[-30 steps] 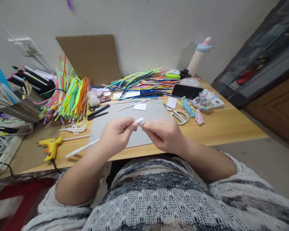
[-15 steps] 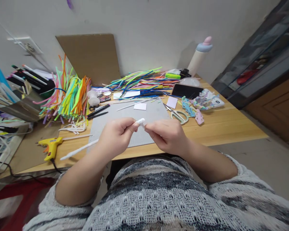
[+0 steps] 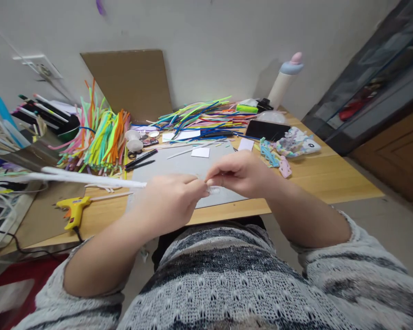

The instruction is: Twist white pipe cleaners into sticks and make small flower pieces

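Observation:
My left hand (image 3: pixel 170 199) is closed around a white pipe cleaner (image 3: pixel 89 178), whose long free end sticks out to the left above the desk. My right hand (image 3: pixel 239 173) pinches the other end of the same pipe cleaner, fingertips touching those of the left hand. Both hands hover over the grey cutting mat (image 3: pixel 179 167) near the front edge of the wooden desk (image 3: pixel 330 178). The short stretch between the fingers is blurred.
A yellow glue gun (image 3: pixel 72 211) lies front left. Piles of coloured pipe cleaners (image 3: pixel 99 137) (image 3: pixel 199 114) lie behind the mat, with a cardboard sheet (image 3: pixel 131 82) against the wall. A black phone (image 3: pixel 266 129), pastel woven pieces (image 3: pixel 296 143) and a bottle (image 3: pixel 284 82) stand at right.
The white pipe cleaner's long end has swung up from pointing down-left to stretch level leftward. My right hand has moved up over the scissors and my left hand has turned lower.

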Motion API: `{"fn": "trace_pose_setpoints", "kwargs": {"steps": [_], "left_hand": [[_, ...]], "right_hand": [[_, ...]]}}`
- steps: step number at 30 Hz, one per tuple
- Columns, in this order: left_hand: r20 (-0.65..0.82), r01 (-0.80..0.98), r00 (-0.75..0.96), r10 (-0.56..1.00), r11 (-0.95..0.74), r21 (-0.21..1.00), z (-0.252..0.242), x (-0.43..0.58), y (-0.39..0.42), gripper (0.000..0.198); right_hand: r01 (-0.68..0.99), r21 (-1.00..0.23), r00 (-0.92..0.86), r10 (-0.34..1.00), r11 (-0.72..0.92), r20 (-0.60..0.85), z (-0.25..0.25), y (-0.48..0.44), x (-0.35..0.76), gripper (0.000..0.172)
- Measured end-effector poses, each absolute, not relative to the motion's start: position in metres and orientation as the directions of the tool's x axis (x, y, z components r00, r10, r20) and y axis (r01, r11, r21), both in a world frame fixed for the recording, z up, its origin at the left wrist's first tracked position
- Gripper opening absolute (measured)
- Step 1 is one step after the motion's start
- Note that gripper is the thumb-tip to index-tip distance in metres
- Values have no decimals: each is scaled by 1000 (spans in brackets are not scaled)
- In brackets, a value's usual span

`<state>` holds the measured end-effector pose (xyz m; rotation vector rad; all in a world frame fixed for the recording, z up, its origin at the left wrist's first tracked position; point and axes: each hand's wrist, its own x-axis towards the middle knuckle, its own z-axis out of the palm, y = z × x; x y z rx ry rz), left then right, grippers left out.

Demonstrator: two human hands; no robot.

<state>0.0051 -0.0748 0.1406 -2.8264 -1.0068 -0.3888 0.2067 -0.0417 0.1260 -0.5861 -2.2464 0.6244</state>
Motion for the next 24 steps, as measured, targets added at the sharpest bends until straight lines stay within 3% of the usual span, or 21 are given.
{"fn": "trace_pose_setpoints", "kwargs": {"steps": [2,5,9,13,15,18,21,24], "left_hand": [[296,619,746,597,-785,24,142,2,-72,21],[296,638,715,634,-764,95,140,-2,-67,22],[328,680,618,715,-695,233,136,-2,-61,21],[370,698,523,768,-635,330,134,2,-57,23],[374,716,499,782,-615,331,133,3,-55,24],[377,758,479,792,-591,278,131,3,-52,26],[376,804,478,794,-568,179,130,3,-52,27],[381,814,505,774,-574,88,127,3,-54,26]], "right_hand": [[79,-783,-631,639,617,440,118,-37,203,12],[-50,-925,-600,729,376,329,102,-35,197,16],[-123,-968,-546,799,220,251,85,-40,189,21],[-108,-958,-461,840,266,286,76,-45,180,20],[32,-905,-355,852,423,386,73,-50,177,18],[359,-654,-297,746,666,596,74,-59,179,17],[537,-388,-382,626,749,679,81,-66,186,16],[616,-213,-457,565,758,687,92,-67,194,17]]}}
